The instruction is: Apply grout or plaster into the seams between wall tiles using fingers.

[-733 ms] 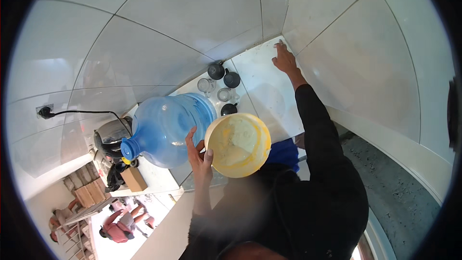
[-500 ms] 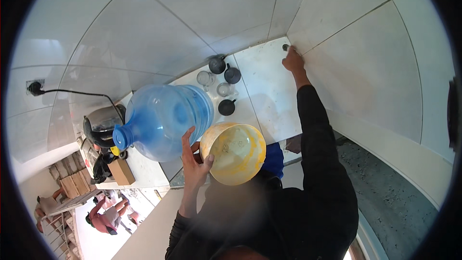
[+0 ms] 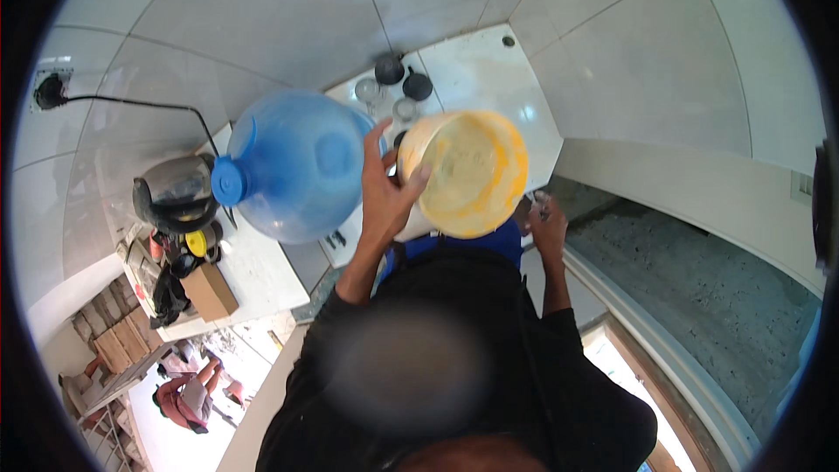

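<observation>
Over the near edge of a white counter (image 3: 262, 275), just before the person's body, a pale tub (image 3: 472, 175) is being held up, its mouth tipped toward the face, with yellow smears round the inside. The left hand (image 3: 389, 192) is clamped on it, thumb at the rim, the other fingers spread against the outer wall. The right hand (image 3: 546, 220) is away from the tub, just past the counter, its fingers bent inward; from where I stand I cannot tell if they hold anything.

Close by the left hand sits a big blue bottle (image 3: 301, 166), its cap (image 3: 230, 181) near the kettle (image 3: 175, 197). Behind the tub I see two black mugs (image 3: 418, 85) and two glass ones, grouped near the wall. A black cord (image 3: 149, 102) runs from a plug (image 3: 51, 92) in the wall down by the kettle. Further along the counter lie a brown box (image 3: 210, 291) and a black bag (image 3: 169, 294). Well beyond, down to the left, another person (image 3: 182, 399) in a reddish top sits on bright ground.
</observation>
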`<move>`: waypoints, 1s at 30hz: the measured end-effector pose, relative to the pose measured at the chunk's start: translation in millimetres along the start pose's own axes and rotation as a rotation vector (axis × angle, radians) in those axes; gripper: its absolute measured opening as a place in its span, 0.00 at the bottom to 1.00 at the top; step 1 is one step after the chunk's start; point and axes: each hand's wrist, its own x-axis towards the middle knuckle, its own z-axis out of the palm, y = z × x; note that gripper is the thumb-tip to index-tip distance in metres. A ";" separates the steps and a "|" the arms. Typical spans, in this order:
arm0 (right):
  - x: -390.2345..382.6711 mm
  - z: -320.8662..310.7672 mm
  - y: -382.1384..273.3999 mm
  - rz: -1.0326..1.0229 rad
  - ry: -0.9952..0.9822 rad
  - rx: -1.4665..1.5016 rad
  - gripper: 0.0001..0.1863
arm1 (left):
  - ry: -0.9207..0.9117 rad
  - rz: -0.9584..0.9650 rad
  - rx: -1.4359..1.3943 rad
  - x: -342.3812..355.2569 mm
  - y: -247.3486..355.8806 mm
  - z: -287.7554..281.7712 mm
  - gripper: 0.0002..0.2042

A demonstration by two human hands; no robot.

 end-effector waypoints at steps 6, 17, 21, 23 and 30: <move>-20.1 -60.4 -120.6 -0.357 -0.150 0.141 0.17 | -0.027 0.096 0.077 15.3 15.9 17.5 0.45; 10.7 -88.0 -192.8 -0.666 -0.506 -0.224 0.27 | 0.100 0.172 0.245 18.5 40.5 36.2 0.49; 16.7 -73.1 -192.8 -0.658 -0.621 -0.162 0.28 | 0.159 0.152 0.290 22.9 48.5 37.2 0.47; 18.0 -71.0 -189.7 -0.613 -0.665 -0.115 0.27 | 0.172 0.140 0.319 24.8 49.8 37.7 0.47; 26.7 -76.6 -190.0 -0.099 -1.002 0.486 0.29 | 0.282 0.087 0.362 19.9 24.3 28.2 0.43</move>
